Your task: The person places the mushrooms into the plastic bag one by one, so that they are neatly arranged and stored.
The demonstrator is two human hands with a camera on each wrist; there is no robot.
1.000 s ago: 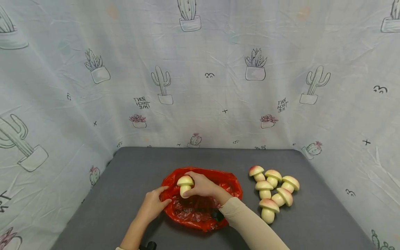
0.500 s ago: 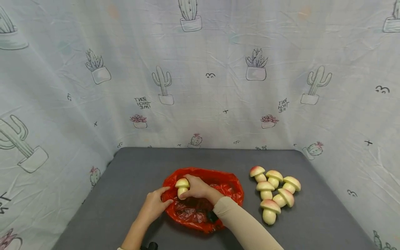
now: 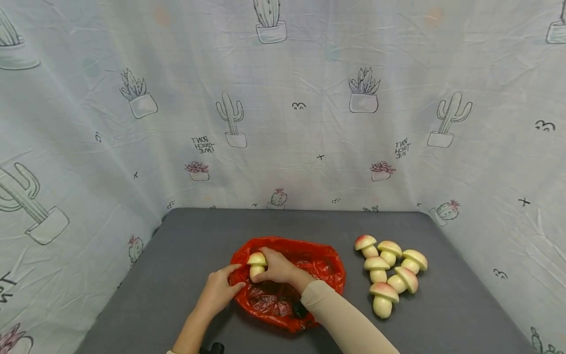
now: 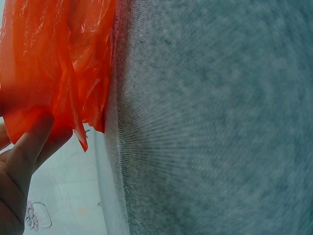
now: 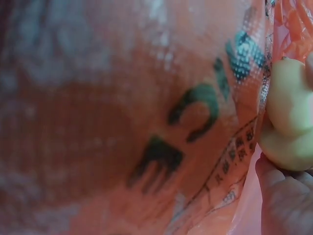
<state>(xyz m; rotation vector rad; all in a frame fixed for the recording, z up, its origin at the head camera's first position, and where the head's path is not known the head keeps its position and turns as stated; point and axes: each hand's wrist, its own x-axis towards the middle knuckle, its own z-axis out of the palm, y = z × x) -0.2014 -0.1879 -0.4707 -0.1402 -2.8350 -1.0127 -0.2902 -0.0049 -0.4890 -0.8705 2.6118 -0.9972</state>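
A red plastic bag [image 3: 283,322] stands with its mouth spread wide on the grey table. My left hand [image 3: 218,291] grips its left rim, thumb and index finger reaching over the edge; in the left wrist view, fingers [image 4: 30,147] lie against the outside of the plastic. Inside the bag's mouth, my right hand [image 3: 278,267] holds a mushroom-shaped piece [image 3: 257,265] with pale yellow cap and stem, between thumb and fingers. Close up in the right wrist view, that mushroom [image 5: 288,117] is beside the bag's printed wall [image 5: 122,98]. The left fingertips are partly hidden by the plastic.
To the right of the bag several more mushrooms [image 3: 382,299] with pink-tinged caps lie grouped on the grey table [image 3: 194,231]. A curtain [image 3: 283,123] printed with cacti surrounds the table at the back and sides. A small black object [image 3: 216,348] shows at the front edge.
My right hand has moved slightly left and deeper into the bag's mouth with the mushroom, closer to the left hand. The left hand keeps its place at the rim.
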